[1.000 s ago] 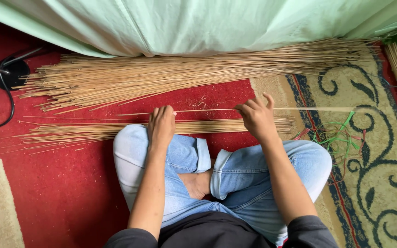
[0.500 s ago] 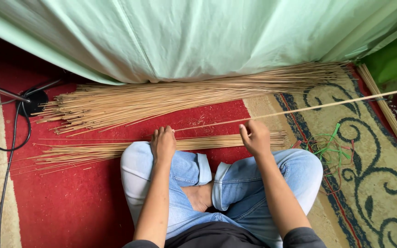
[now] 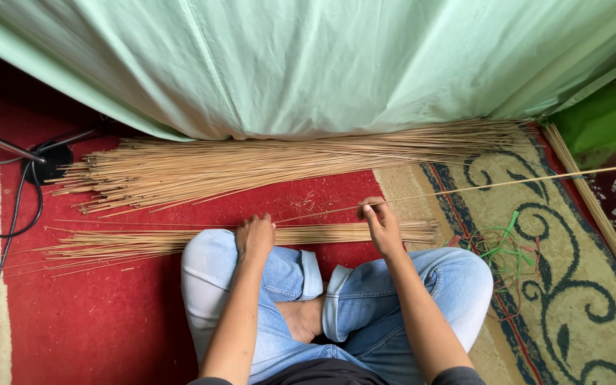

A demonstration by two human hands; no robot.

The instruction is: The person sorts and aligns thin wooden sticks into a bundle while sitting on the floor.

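Note:
I sit cross-legged in blue jeans on a red and beige carpet. My right hand [image 3: 380,223] pinches a long thin pale stick [image 3: 507,184] that runs from my left hand out to the right, its far end raised. My left hand [image 3: 255,236] rests closed on my left knee, at that stick's near end. Just beyond my knees lies a small flat bundle of sticks [image 3: 180,239]. A larger pile of the same sticks [image 3: 265,160] lies farther away, along the green cloth.
A pale green cloth [image 3: 308,57] hangs across the top. A black cable and a round black base [image 3: 44,162] sit at the left. Green and red plastic strips [image 3: 504,246] lie on the carpet to my right. More sticks [image 3: 600,214] lie along the right edge.
The single stick has slid to the right and its far end has risen. My right hand has closed to a pinch and drawn nearer my knee. The camera has tilted upward.

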